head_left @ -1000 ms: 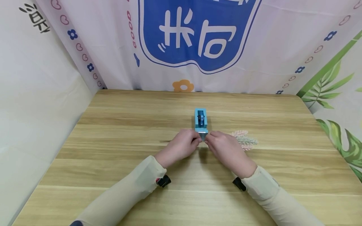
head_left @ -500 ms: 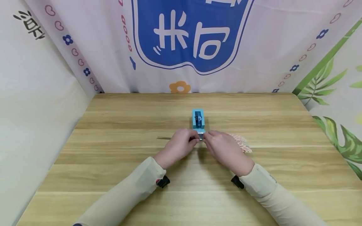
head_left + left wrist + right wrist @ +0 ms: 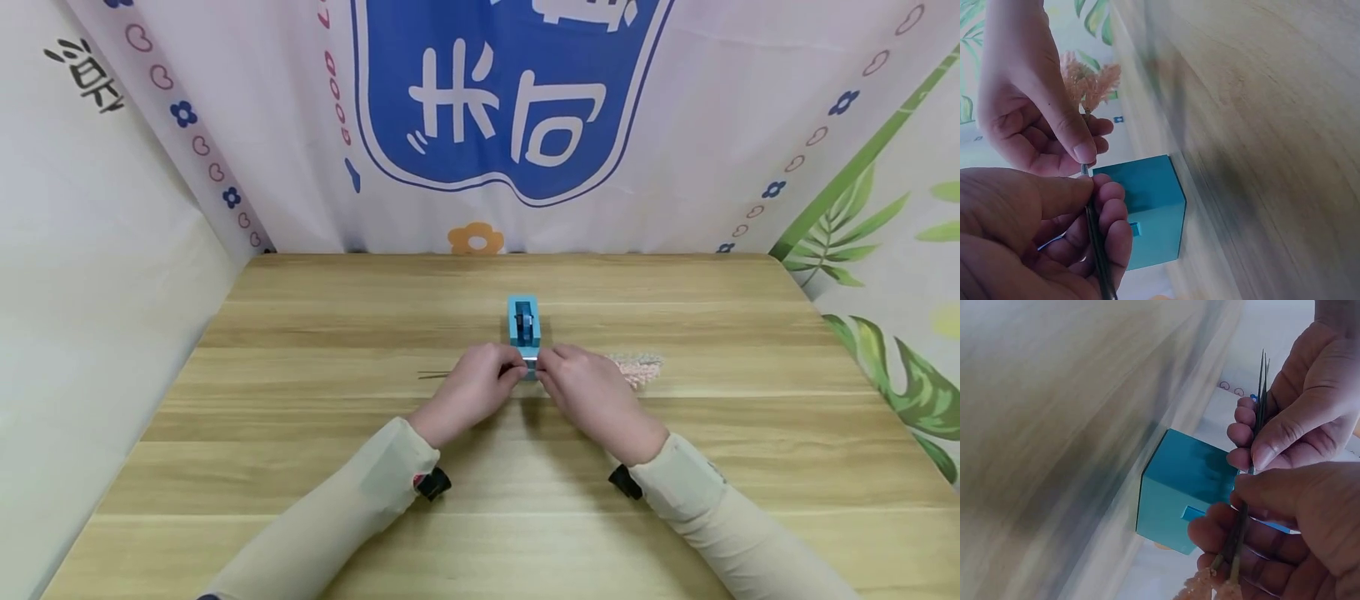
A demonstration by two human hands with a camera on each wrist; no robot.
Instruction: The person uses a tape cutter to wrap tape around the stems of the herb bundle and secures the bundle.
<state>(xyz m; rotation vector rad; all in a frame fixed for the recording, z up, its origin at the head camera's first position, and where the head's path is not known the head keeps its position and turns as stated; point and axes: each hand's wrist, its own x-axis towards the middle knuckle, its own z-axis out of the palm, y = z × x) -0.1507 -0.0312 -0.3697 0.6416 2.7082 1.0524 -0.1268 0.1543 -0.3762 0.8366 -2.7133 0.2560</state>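
Observation:
A small blue tape dispenser (image 3: pixel 523 321) stands mid-table. Both hands meet at its near end. My left hand (image 3: pixel 513 373) pinches a bundle of thin dark stems (image 3: pixel 1099 250) between thumb and fingers. My right hand (image 3: pixel 546 377) grips the same stems (image 3: pixel 1239 528) just beside it, its thumb tip touching the left fingers. The stems' pink flower sprig (image 3: pixel 636 367) sticks out to the right past my right hand, and the bare stem ends (image 3: pixel 435 375) poke out to the left. The dispenser (image 3: pixel 1147 209) (image 3: pixel 1185 494) sits right behind the fingers.
The wooden table (image 3: pixel 300 433) is walled by printed cloth: a blue-and-white banner (image 3: pixel 495 100) behind, white cloth (image 3: pixel 90 292) left, leaf-print cloth (image 3: pixel 892 275) right. Black wrist cameras (image 3: pixel 433 483) sit under both beige sleeves.
Both hands stay at the dispenser's near end with the stems. The pink sprig has shifted slightly, dipping then lifting. The head view has drifted a little.

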